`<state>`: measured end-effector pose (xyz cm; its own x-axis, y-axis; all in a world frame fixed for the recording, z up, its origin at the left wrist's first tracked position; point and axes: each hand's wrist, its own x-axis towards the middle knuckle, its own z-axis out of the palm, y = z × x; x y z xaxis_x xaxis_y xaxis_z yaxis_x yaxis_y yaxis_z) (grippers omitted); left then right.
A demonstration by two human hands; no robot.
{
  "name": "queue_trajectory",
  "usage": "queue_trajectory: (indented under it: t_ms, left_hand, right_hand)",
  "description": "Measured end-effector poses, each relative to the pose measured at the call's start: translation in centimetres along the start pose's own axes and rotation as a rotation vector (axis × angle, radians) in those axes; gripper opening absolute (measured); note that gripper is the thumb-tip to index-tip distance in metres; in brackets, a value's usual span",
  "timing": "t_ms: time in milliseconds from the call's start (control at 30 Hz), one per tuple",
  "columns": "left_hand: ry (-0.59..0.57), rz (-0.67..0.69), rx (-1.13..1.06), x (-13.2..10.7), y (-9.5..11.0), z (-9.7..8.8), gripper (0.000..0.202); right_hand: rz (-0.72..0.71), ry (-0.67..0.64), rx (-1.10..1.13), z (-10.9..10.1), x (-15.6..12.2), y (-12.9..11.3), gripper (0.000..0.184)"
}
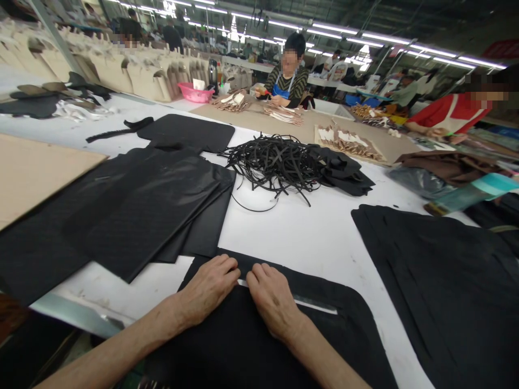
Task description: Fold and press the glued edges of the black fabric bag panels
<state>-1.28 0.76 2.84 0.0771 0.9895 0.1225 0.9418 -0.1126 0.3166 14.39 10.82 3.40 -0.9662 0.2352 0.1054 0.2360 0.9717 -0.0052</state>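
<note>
On worktop (308, 237), black fabric panel (227, 335) is pressed flat by L hand (208, 289) & R hand (273, 302), palms spread, nothing gripped; prob. soft, limp, best lifted by edges.

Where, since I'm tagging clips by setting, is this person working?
Probably a bag or sewn-goods workshop: the left hand and right hand press a black cut panel on a long white table, beside stacked black panels and a heap of black straps; other workers sit beyond.
</note>
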Motion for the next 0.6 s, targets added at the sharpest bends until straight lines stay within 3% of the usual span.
queue_trajectory:
  t_ms: [233, 300, 500, 600]
  left_hand:
    - [0.047, -0.019, -0.039, -0.1, -0.5, 0.9, 0.020]
    - [0.065, -0.032, -0.069, -0.1, -0.6, 0.9, 0.019]
    - [0.094, -0.040, -0.084, -0.2, -0.7, 0.8, 0.019]
    - [0.095, -0.055, -0.103, -0.1, -0.8, 0.8, 0.019]
  right_hand:
    - [0.107, -0.046, 0.223, -1.0, 0.3, 1.2, 0.009]
    - [0.112, -0.015, 0.210, -0.7, 0.1, 0.9, 0.003]
    - [0.058, 0.029, 0.027, 0.0, -1.3, 0.7, 0.008]
    - [0.138, 0.042, 0.044, -0.1, -2.6, 1.6, 0.010]
